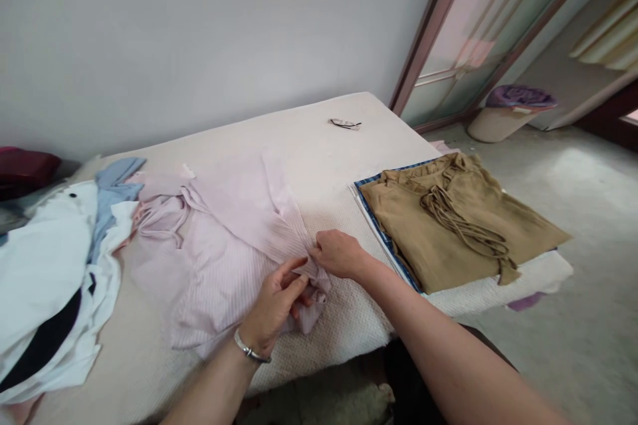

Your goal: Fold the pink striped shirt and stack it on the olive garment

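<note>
A pale pink, finely striped shirt (224,279) lies partly folded and creased on the cloth-covered table (319,159). My right hand (339,254) is closed in a pinch on the shirt's right edge. Just left of it, my left hand (279,299), with a silver bracelet (250,347) at the wrist, lies against the near right corner of the garment. Its thumb and index finger are apart; the other fingers are partly hidden by the bunched cloth.
White clothes (50,246) and a light blue garment (117,179) are heaped on the left. A folded stack topped by brown drawstring trousers (409,232) stands on the right. Glasses (345,124) lie near the back. A lined bin (503,123) stands on the floor.
</note>
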Motion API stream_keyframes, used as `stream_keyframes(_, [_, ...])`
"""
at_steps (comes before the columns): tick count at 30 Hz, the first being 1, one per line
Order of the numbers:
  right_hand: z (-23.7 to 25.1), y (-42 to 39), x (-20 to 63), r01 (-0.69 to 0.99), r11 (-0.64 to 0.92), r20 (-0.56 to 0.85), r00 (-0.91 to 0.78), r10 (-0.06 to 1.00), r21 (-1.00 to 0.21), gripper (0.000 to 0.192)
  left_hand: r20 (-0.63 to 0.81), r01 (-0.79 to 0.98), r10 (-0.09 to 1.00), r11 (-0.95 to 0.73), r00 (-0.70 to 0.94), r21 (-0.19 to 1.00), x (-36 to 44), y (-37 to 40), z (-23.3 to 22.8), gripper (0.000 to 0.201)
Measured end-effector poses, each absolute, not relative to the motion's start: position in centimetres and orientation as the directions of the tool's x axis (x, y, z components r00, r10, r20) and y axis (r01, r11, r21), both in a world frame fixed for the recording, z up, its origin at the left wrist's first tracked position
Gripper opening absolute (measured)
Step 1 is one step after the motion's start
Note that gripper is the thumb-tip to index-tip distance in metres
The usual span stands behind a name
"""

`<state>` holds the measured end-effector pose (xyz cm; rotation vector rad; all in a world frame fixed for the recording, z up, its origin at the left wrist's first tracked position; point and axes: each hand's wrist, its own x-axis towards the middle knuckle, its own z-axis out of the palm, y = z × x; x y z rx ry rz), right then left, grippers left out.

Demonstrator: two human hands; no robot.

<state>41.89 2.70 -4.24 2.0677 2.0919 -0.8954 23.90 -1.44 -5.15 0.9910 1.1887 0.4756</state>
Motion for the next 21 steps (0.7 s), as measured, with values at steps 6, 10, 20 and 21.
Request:
stream_keyframes(6, [-4.1, 3.2, 41.9, 0.946, -0.068, -0.472, -0.096, 0.876, -0.318, 0.033, -0.534, 0.245, 0.727, 0.476, 0.431, 0.845, 22.9, -1.9, -5.4, 0.042])
stream_keyframes(10, [-4.1, 3.1, 42.0, 0.956, -0.069, -0.459, -0.073, 0.885, -0.287, 0.033, -0.569, 0.285, 0.716, 0.492, 0.405, 0.823, 22.4, -2.2, -6.4, 0.041])
stream_keyframes(20, [-5.2, 1.9, 40.4, 0.860, 0.160, -0.292, -0.331, 0.897, -0.484, 0.012, -0.426, 0.351, 0.839, 0.307, 0.339, 0.885, 21.1, -1.5, -7.0, 0.028])
stream_keyframes(21, [-5.3, 1.8, 40.3, 0.861, 0.156, -0.276, -0.320, 0.906, -0.484, 0.012, -0.408, 0.331, 0.874, 0.315, 0.265, 0.890, 20.3, -0.2, -6.7, 0.029])
